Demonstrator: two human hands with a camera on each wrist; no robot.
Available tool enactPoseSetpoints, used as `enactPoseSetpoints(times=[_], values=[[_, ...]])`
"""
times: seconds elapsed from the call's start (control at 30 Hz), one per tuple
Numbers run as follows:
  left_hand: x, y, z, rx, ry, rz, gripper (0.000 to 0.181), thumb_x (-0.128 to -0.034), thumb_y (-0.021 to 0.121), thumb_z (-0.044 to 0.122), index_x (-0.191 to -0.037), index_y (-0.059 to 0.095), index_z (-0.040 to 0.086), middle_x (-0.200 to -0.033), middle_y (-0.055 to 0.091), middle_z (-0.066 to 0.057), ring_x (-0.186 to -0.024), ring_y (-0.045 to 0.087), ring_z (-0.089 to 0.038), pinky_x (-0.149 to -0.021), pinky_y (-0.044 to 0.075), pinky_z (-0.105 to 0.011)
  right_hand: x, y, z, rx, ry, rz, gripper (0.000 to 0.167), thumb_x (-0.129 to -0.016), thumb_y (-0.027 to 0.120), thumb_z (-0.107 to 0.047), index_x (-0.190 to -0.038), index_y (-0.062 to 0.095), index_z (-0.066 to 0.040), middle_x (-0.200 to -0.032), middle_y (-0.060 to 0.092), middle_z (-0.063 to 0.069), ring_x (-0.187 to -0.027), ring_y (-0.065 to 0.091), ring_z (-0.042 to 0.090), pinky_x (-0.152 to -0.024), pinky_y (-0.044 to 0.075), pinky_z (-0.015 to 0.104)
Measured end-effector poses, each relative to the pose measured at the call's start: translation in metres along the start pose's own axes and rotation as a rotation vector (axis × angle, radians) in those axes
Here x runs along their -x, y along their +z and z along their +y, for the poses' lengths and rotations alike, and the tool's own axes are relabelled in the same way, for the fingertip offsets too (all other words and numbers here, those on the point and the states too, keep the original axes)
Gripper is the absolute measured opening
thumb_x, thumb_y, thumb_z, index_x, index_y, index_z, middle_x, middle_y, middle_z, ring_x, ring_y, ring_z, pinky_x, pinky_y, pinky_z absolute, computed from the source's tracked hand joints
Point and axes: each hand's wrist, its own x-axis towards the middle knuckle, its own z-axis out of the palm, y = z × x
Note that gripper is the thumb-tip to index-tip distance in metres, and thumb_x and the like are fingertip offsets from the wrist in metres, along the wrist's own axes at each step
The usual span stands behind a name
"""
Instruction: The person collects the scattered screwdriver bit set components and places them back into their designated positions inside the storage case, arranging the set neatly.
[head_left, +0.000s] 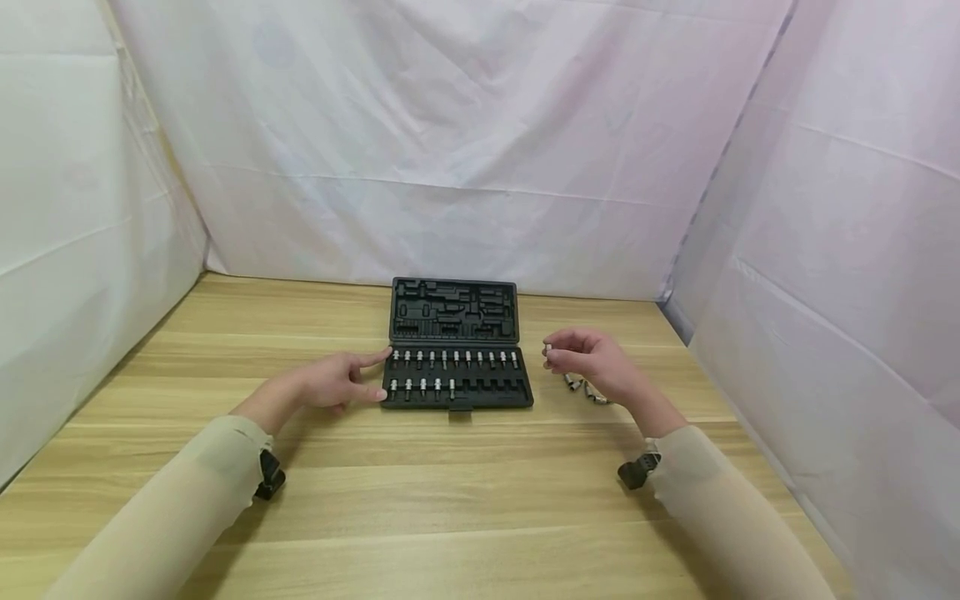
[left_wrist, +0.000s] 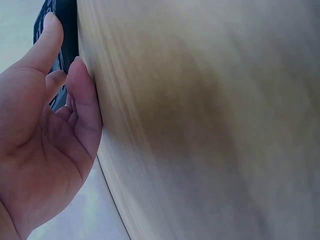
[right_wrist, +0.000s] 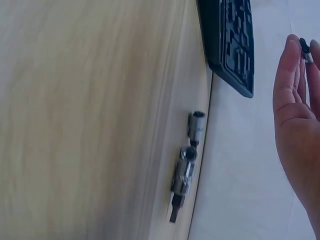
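Observation:
A black plastic case (head_left: 480, 402) lies open on the table, its lid tipped back. Short silver bit sockets (head_left: 438, 386) fill the case's upper row and the left part of its lower row; the lower row's right slots are bare. My left hand (head_left: 333, 383) touches the case's left edge with thumb and index finger extended, the other fingers bent beneath. Right of the case, my right hand (head_left: 600, 362) pinches one bit socket (right_wrist: 306, 50) between thumb and fingertips, above the table. Several loose bit sockets (right_wrist: 182, 175) lie on the table below that hand, partly hidden by it in the head view.
The wooden table (head_left: 450, 500) spreads around the case. White cloth (head_left: 450, 167) hangs behind it and along both sides. Black wrist cameras (head_left: 637, 471) sit on both wrists. A latch tab (head_left: 460, 413) sticks out from the case's front edge.

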Motion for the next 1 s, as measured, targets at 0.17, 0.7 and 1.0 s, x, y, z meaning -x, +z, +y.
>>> enactPoseSetpoints(times=[0.17,0.7,1.0], values=[[0.0,0.0,0.0,-0.004,-0.002,0.003,0.092,-0.1044,0.076,0.042,-0.177,0.022,0.027,-0.093,0.055,-0.011,-0.063,0.052,-0.017,-0.066,0.054,-0.035,-0.007,0.011,-0.001,-0.019,-0.009,-0.028,0.041,-0.108,0.071,-0.013,-0.142,0.064,0.009,-0.119,0.077,0.014,-0.107,0.078,0.023,-0.106,0.06,0.059],[0.0,0.001,0.002,-0.009,0.02,0.004,0.094,-0.1038,0.076,0.043,-0.177,0.021,0.025,-0.098,0.061,-0.014,-0.063,0.055,-0.018,-0.066,0.054,-0.036,-0.035,0.056,-0.008,0.099,0.042,-0.11,0.032,-0.106,0.076,-0.022,-0.132,0.073,-0.003,-0.116,0.076,0.008,-0.102,0.074,0.028,-0.091,0.065,0.042],[0.0,0.001,0.0,-0.006,0.006,0.003,0.093,-0.104,0.076,0.043,-0.177,0.021,0.025,-0.098,0.06,-0.014,-0.064,0.055,-0.018,-0.066,0.055,-0.036,-0.052,0.079,-0.015,0.287,0.058,-0.128,0.017,-0.102,0.082,-0.027,-0.115,0.08,-0.017,-0.108,0.078,0.001,-0.094,0.069,0.02,-0.083,0.057,0.036]])
